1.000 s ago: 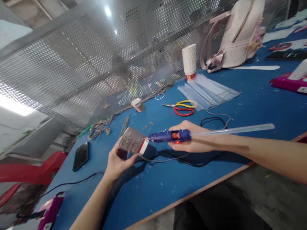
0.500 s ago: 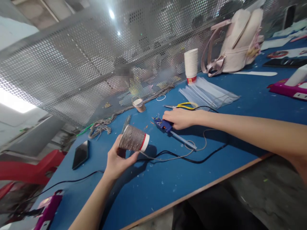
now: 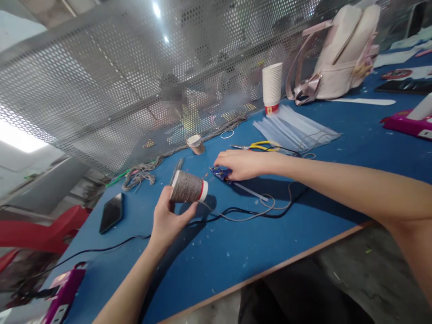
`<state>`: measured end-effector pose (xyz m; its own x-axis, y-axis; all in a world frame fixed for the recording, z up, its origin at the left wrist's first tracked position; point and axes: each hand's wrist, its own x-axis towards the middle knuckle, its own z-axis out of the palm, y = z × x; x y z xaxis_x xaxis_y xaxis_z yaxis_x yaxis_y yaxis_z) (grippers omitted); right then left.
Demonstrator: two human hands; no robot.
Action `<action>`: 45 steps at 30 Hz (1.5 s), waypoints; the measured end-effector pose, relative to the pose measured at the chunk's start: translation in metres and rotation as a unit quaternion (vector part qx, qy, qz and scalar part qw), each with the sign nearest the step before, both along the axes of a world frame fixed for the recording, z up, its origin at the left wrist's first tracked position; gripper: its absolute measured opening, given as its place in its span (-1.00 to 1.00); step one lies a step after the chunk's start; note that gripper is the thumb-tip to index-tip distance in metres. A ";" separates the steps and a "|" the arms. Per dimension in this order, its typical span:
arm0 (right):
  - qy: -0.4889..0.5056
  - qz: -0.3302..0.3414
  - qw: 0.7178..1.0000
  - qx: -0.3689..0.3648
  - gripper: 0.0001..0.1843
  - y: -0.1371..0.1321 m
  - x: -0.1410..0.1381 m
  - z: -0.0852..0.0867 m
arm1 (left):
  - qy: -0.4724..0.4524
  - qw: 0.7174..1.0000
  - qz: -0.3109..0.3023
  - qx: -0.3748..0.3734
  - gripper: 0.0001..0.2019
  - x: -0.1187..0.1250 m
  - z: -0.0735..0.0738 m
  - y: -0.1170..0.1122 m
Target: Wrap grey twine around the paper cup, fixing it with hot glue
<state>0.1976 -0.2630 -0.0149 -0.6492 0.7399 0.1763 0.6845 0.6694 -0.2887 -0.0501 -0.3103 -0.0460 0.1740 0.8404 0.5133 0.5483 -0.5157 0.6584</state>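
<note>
My left hand (image 3: 170, 218) is closed around a paper cup (image 3: 187, 186) wound with grey cord, tilted on its side above the table. A white rim and a red band show at its right end. From the cup a loose grey cord (image 3: 246, 219) trails to the right. My right hand (image 3: 239, 164) curls over a blue glue gun (image 3: 221, 174), its thumb and fingers on either side of the body. A clear glue stick (image 3: 251, 191) sticks out of the gun's back end. The gun's handle is hidden under the hand.
Behind stand a small cord-wrapped cup (image 3: 196, 145), yellow-handled pliers (image 3: 259, 146), clear glue sticks (image 3: 293, 128), stacked paper cups (image 3: 272, 85) and a backpack (image 3: 337, 67). A phone (image 3: 112, 213) and grey cord (image 3: 138, 176) lie left. A black cable (image 3: 111, 246) crosses the table; perforated metal panel (image 3: 135, 90) behind.
My right hand has shifted left and forward over the glue gun, covering more of it. The glue gun has moved slightly left. The cup in my left hand has hardly moved.
</note>
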 end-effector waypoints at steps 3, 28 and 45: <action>0.259 -0.067 0.941 -0.205 -0.68 -0.033 -0.025 -0.003 | 0.009 0.999 0.026 0.040 -0.75 0.002 -0.001 -0.002; 0.172 0.037 0.967 0.185 -0.74 -0.059 -0.025 -0.038 | 0.003 0.982 0.038 -0.182 -0.64 0.030 0.016 -0.023; 0.138 0.022 0.970 0.199 -0.72 -0.062 -0.021 -0.036 | 0.000 0.981 0.016 -0.192 -0.71 0.031 0.017 -0.025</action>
